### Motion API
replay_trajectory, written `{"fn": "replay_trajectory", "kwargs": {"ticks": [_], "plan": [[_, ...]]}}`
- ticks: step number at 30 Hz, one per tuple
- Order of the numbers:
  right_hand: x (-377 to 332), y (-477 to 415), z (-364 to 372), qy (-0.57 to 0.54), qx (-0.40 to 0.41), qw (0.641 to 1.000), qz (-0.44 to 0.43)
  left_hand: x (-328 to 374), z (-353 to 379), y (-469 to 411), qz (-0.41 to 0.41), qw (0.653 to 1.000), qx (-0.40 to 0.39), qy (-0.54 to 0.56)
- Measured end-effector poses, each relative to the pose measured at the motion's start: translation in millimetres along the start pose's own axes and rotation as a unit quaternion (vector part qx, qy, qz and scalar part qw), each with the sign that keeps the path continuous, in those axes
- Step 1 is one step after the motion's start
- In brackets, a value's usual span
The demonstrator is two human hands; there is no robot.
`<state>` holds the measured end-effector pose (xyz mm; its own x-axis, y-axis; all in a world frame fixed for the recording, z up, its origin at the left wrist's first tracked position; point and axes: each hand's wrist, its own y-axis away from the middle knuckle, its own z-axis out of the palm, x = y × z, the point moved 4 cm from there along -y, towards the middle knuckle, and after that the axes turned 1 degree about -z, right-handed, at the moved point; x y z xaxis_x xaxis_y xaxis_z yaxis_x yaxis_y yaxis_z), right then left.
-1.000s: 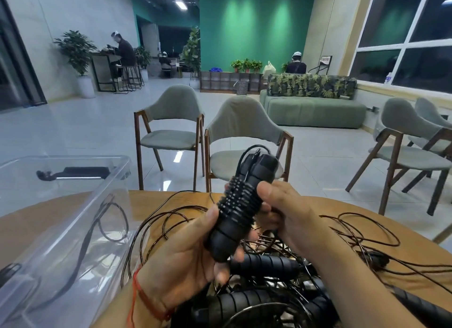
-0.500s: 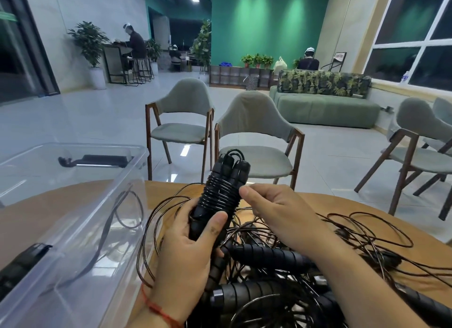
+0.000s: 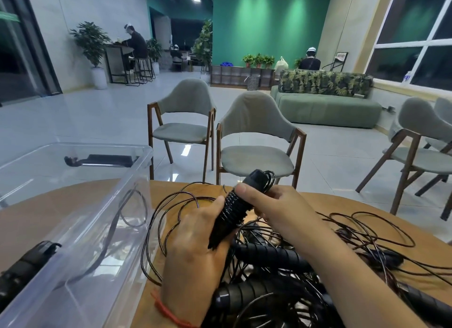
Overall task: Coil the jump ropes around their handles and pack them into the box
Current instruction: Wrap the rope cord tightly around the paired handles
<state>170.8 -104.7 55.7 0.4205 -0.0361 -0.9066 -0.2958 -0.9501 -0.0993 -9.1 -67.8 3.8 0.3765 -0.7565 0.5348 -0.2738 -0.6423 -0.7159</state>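
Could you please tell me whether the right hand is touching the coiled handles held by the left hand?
Touching. The head view shows the right hand with its thumb pressed on the coiled handles above the left hand.

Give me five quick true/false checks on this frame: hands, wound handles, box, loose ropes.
1. The left hand and the right hand both grip the coiled handles. True.
2. The coiled handles are already in the box. False: they are held above the table, to the right of the box.
3. The box holds nothing. False: a black handle and some cord show inside it.
4. Loose ropes lie tangled on the table beneath the hands. True.
5. A red string circles the left wrist. True.
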Motion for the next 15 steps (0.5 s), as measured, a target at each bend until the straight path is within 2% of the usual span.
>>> {"fn": "replay_trajectory", "kwargs": {"ticks": [4,6,7,10,13,15], "plan": [[7,-3,1,-0.062,0.010,0.998,-0.005,-1,1,1,0.012,1.000,-0.008,-0.002],[8,-3,-2,-0.100,0.013,0.995,-0.018,0,0,2,-0.036,0.996,-0.043,0.066],[10,-4,-4,-0.112,0.010,0.993,-0.023,2,-1,2,-0.090,0.985,-0.059,0.136],[12,-4,-2,-0.123,-0.026,0.991,-0.039,-1,3,2,-0.234,0.904,-0.109,0.340],[16,-6,1,-0.160,-0.048,0.984,-0.061,-4,9,0,-0.260,0.825,-0.206,0.458],[17,-6,1,-0.178,-0.070,0.979,-0.074,-7,10,0,-0.250,0.797,-0.232,0.498]]}}
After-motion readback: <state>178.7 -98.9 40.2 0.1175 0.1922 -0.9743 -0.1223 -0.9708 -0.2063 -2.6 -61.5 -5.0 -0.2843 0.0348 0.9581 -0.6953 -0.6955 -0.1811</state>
